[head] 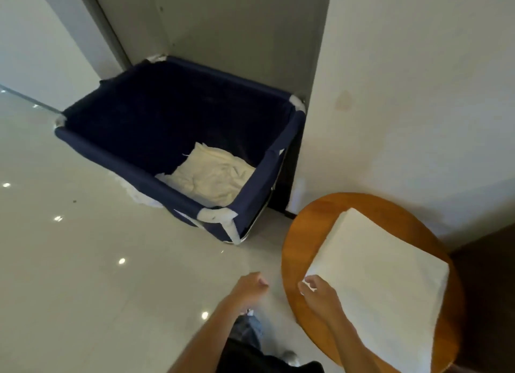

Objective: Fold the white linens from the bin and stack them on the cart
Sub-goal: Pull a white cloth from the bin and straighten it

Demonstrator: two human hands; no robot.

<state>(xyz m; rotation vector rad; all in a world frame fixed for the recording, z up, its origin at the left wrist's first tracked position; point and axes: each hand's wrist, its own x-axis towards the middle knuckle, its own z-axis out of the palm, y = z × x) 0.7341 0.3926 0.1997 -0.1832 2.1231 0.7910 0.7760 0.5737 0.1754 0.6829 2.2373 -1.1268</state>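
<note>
Two bare forearms reach forward from the bottom edge, above a dark garment and a jeans leg [246, 328]. The left hand [252, 285] is clenched with nothing in it and hangs over the glossy pale floor tiles [83, 261], just left of the round wooden table [292, 250]. The right hand [317, 289] has its fingers curled at the near corner of the folded white linen [390, 266]; whether it pinches that corner or only touches it cannot be told. The folded linen lies flat on the table as a thick rectangular pile and covers most of the top. Farther off, the navy fabric bin [133, 161] stands on the floor against a grey recessed panel [223, 24], beside a white wall [418, 94]. Its corners show white patches. Inside, in the corner nearest the table, lies a crumpled white linen [211, 177], well apart from both hands.
</note>
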